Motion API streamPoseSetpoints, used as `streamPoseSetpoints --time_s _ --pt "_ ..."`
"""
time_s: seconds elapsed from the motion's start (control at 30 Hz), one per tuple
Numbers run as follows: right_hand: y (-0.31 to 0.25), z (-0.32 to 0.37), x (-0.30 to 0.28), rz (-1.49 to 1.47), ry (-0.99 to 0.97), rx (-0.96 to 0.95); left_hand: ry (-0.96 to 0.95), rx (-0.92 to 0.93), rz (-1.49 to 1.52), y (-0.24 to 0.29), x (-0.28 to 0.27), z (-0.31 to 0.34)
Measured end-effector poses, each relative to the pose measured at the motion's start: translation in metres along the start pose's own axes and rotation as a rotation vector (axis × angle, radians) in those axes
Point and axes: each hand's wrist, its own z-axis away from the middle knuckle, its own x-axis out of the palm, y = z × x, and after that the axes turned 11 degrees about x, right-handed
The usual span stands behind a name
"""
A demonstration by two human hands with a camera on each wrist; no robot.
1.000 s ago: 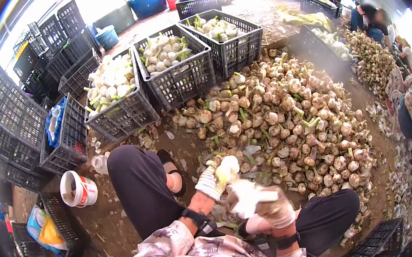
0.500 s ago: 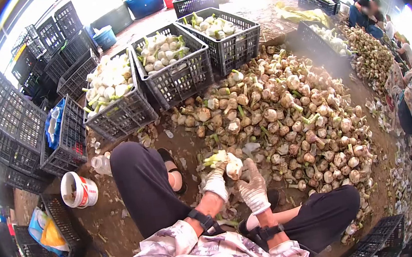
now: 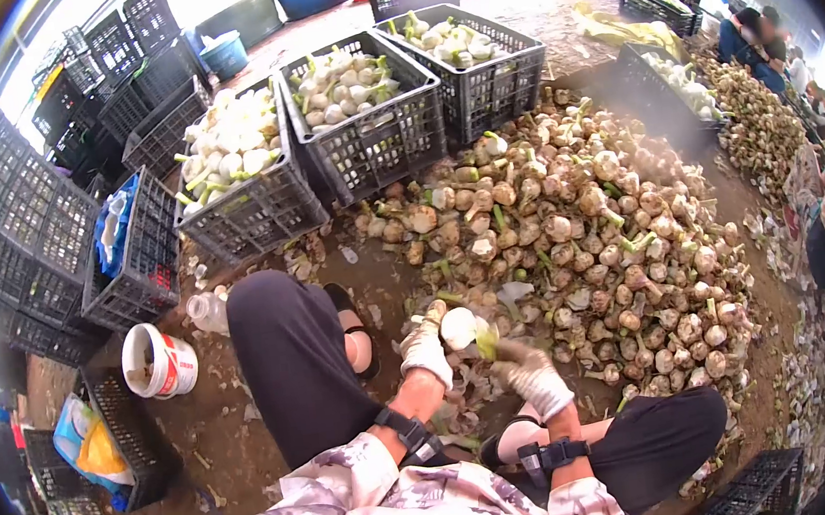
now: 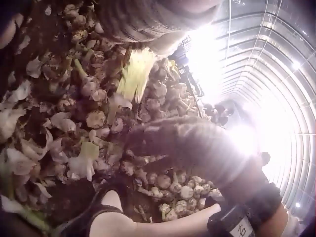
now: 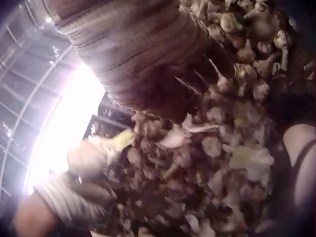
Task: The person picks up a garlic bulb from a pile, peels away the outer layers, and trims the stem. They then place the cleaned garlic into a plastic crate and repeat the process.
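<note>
My gloved left hand (image 3: 427,346) grips a pale garlic bulb (image 3: 457,327) low over the floor between the knees. The bulb's cut green stem (image 4: 136,75) points toward the other hand. My gloved right hand (image 3: 534,375) is just right of the stem, its fingers stretched toward it. In the left wrist view a gap shows between the stem and the right hand (image 4: 177,145). The right wrist view shows this hand's back and cuff, its fingers dark above loose peel. A large heap of unpeeled garlic (image 3: 582,240) lies right in front of the hands.
Three black crates of cleaned garlic, one the middle crate (image 3: 376,151), stand beyond the heap. A white bucket (image 3: 178,368) and a clear jar (image 3: 207,312) are left of the knee (image 3: 274,322). Stacked crates (image 3: 16,219) rise at far left; other people sit at far right.
The left hand keeps the bulb, now turned so its stem faces right. White skin in the right hand a second ago is gone from it. The right hand moved away, then back beside the bulb.
</note>
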Motion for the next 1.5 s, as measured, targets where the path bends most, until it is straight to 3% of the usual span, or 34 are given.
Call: streamPoseSetpoints --time_s 0.03,0.07,0.13,0.17,0.2,0.27,0.3,0.43,0.47,0.53,0.6,0.63,0.67,0.73,0.77,0.83,0.87,0.93,1.1,1.13,1.2,1.27,1.37,1.43,1.5 --pt "-0.025 0.020 0.001 -0.346 -0.027 0.031 0.013 -0.039 -0.033 0.004 -0.002 0.002" --pt "-0.029 0.022 0.002 -0.488 0.006 -0.068 0.006 -0.036 -0.045 0.003 -0.003 0.001" --pt "-0.022 0.012 0.004 -0.232 0.199 -0.262 -0.025 -0.028 -0.075 -0.003 0.000 -0.004" --pt "-0.020 0.010 0.007 -0.088 0.295 -0.408 -0.106 0.137 -0.101 -0.030 -0.007 -0.035" --pt "-0.022 0.011 0.015 0.059 0.388 -0.549 -0.198 0.140 -0.102 -0.025 -0.005 -0.026" --pt "-0.029 0.015 0.022 0.129 0.306 -0.412 -0.380 0.135 -0.111 -0.018 -0.003 -0.005" --pt "-0.007 -0.004 0.024 0.165 0.274 -0.373 -0.427 0.335 -0.323 -0.027 -0.004 -0.014" --pt "-0.008 -0.003 0.009 0.639 -0.057 -0.054 -0.165 -0.021 -0.163 0.023 0.004 0.018" --pt "-0.002 0.005 0.011 0.650 -0.016 -0.107 -0.090 -0.015 -0.143 0.029 0.004 0.022" --pt "-0.010 0.018 0.012 0.534 0.023 -0.148 -0.062 0.083 -0.239 0.014 0.002 0.004" --pt "-0.020 0.023 0.018 -0.168 -0.032 -0.235 -0.200 0.432 -0.827 0.001 0.001 -0.005" --pt "-0.035 0.029 0.018 -0.362 -0.116 -0.231 -0.303 0.428 -0.816 -0.005 0.000 -0.003" --pt "-0.049 0.033 0.020 -0.357 -0.011 -0.068 -0.410 0.430 -0.800 -0.011 0.001 -0.004" --pt "-0.033 0.023 0.013 -0.750 -0.148 0.012 -0.546 0.476 -0.032 -0.039 -0.001 -0.023" --pt "-0.020 0.013 0.008 -0.868 -0.200 0.028 -0.572 0.195 -0.094 0.001 -0.003 0.013" --pt "-0.002 0.004 0.002 -1.101 -0.309 0.065 -0.589 0.252 -0.061 0.010 0.007 0.027" --pt "0.002 0.005 -0.001 -1.061 -0.303 0.033 -0.613 0.333 -0.113 0.009 0.009 0.024" --pt "0.003 0.007 -0.004 -0.975 -0.302 -0.030 -0.602 0.257 -0.108 0.010 0.003 0.021" --pt "-0.018 0.020 0.006 -1.126 -0.375 -0.035 -0.529 0.175 -0.082 0.011 0.000 0.019" --pt "0.016 -0.004 0.003 -1.110 -0.263 -0.075 -0.519 0.209 -0.109 0.002 -0.002 0.010" --pt "0.007 0.004 0.003 -1.124 -0.378 -0.091 -0.497 0.452 -0.110 -0.029 -0.002 -0.013" --pt "-0.001 0.011 0.006 -1.124 -0.456 -0.021 -0.504 0.517 -0.426 -0.019 -0.004 -0.003" --pt "-0.020 0.020 0.016 -1.090 -0.520 0.045 -0.484 0.307 -0.278 -0.022 -0.003 0.000" --pt "-0.026 0.026 0.021 -1.131 -0.426 0.087 -0.547 0.279 -0.311 -0.033 -0.003 -0.009" --pt "0.012 -0.005 0.018 -1.140 -0.355 0.160 -0.569 0.250 -0.473 -0.014 0.000 0.012"
